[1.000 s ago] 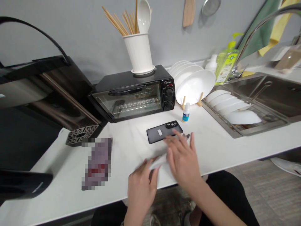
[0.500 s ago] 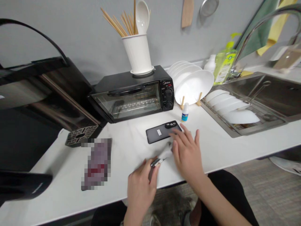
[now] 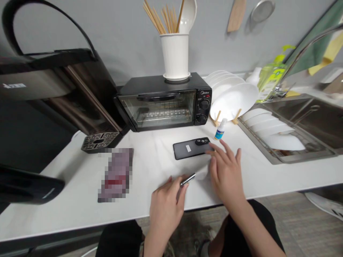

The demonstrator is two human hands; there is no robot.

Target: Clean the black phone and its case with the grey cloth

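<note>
My left hand (image 3: 167,201) is closed, with thumb and forefinger pinching a slim, shiny silver-and-black bar-shaped object (image 3: 187,179). From its tip a thin, whitish, partly see-through piece (image 3: 202,172) reaches toward my right hand (image 3: 227,175). That piece seems pinched at its upper end by my right thumb and forefinger, though the contact is blurred; the other right fingers stretch out. Just beyond my right fingertips, a dark phone case (image 3: 184,150) with camera cutouts and a small white label lies flat on the counter. Behind it stands a small white bottle (image 3: 220,130) with a blue label.
On the white counter (image 3: 155,153) lies a pixelated flat object (image 3: 115,175), left of my hands. A black toaster oven (image 3: 163,103) bears a white utensil cup (image 3: 175,53). A dark drinks machine (image 3: 104,92) stands left; racked plates (image 3: 233,101) and a sink (image 3: 273,159) are right.
My view has shifted, so the counter things appear farther right. The silver-and-black object in my left hand now shows more of its length. The whitish piece looks less blurred.
</note>
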